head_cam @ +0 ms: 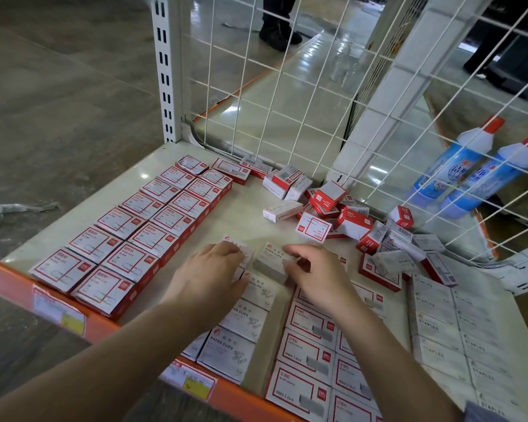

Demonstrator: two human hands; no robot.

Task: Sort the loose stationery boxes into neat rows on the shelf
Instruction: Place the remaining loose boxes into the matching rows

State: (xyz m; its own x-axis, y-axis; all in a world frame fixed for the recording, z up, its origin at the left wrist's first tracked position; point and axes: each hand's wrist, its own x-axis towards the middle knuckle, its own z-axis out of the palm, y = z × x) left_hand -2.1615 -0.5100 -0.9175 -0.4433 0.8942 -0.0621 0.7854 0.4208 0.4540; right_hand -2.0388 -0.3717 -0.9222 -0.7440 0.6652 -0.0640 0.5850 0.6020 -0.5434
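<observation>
On the pale shelf (247, 208), two neat rows of red-and-white boxes (141, 226) run along the left. A row of white paper-clip boxes (241, 327) runs up the middle. My left hand (208, 275) rests on the far end of that row, fingers bent over a box there. My right hand (314, 278) holds a white paper-clip box (270, 263) at its right edge, just right of the row's far end. Red-framed staple boxes (311, 354) and white staples boxes (457, 330) form rows at the right. A loose pile of boxes (348, 217) lies at the back right.
A white wire grid (272, 86) and an upright post (165, 71) close the shelf's back. Two blue bottles (470, 172) lie behind the grid at the right. An orange price rail (104, 327) edges the front. A person's shoes (278, 32) stand on the floor beyond.
</observation>
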